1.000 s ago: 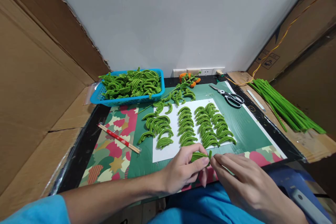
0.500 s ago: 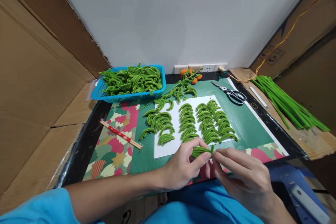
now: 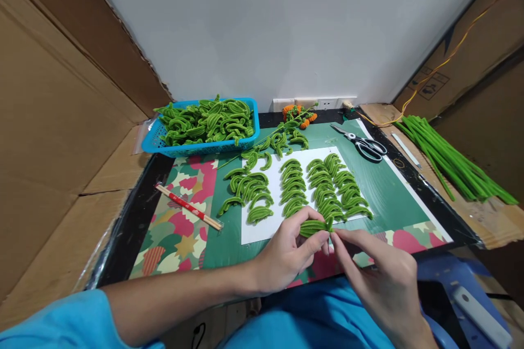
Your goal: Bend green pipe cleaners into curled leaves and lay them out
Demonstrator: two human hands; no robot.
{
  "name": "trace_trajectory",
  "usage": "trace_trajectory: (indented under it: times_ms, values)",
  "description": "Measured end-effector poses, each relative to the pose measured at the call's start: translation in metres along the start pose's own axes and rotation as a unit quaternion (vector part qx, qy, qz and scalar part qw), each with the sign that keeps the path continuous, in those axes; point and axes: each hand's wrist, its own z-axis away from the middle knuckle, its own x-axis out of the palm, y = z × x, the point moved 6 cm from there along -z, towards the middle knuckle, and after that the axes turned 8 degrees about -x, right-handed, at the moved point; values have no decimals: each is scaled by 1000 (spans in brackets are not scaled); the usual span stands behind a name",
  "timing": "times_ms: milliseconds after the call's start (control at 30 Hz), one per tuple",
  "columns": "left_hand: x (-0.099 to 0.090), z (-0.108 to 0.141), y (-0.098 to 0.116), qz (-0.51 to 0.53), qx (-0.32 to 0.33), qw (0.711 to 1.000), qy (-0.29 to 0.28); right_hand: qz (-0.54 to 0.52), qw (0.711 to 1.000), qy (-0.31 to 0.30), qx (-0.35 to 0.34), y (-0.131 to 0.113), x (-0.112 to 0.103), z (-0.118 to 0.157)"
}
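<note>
My left hand (image 3: 282, 256) is closed around a green pipe-cleaner leaf (image 3: 313, 227), a bundle of fuzzy strands lying side by side. A short end of the leaf sticks up past the left thumb. At that end, my right hand (image 3: 380, 270) pinches the tip between thumb and forefinger. Beyond the hands, finished leaves of the same kind lie in rows on a white sheet of paper (image 3: 262, 233), among them a column of leaves (image 3: 292, 188) in the middle.
A blue basket (image 3: 200, 148) heaped with green leaves stands at the back left. Wrapped chopsticks (image 3: 188, 207) lie on the patterned mat. Scissors (image 3: 366, 147), a white pen-like stick (image 3: 405, 149) and long green pipe cleaners (image 3: 454, 161) are on the right. Orange flowers (image 3: 301, 115) lie near the wall.
The right hand has shifted slightly, its fingers now spread apart from the forefinger less bunched than before, still pinching the leaf's end. The left hand keeps its hold, and the view has tilted slightly.
</note>
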Motion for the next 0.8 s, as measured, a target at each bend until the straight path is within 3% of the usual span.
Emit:
trace_trajectory:
  times_ms: [167,267,400,500,633,800]
  values:
    - [-3,0,-1,-25,5,1000,11,-74,991,48,98,-3,10,17]
    - [-6,0,-1,-58,2,998,30,-80,990,57,104,-6,13,21]
    - [-10,-1,-3,-67,-9,996,53,-53,998,26,35,-5,7,18]
    - [-9,0,-3,-60,-14,997,52,-19,998,-49,-41,1,2,13]
    - [-9,1,-4,-64,-19,997,42,77,979,-103,-156,7,-10,8]
    - [-11,0,-6,-81,-14,996,21,146,952,-132,-233,9,-15,-1]
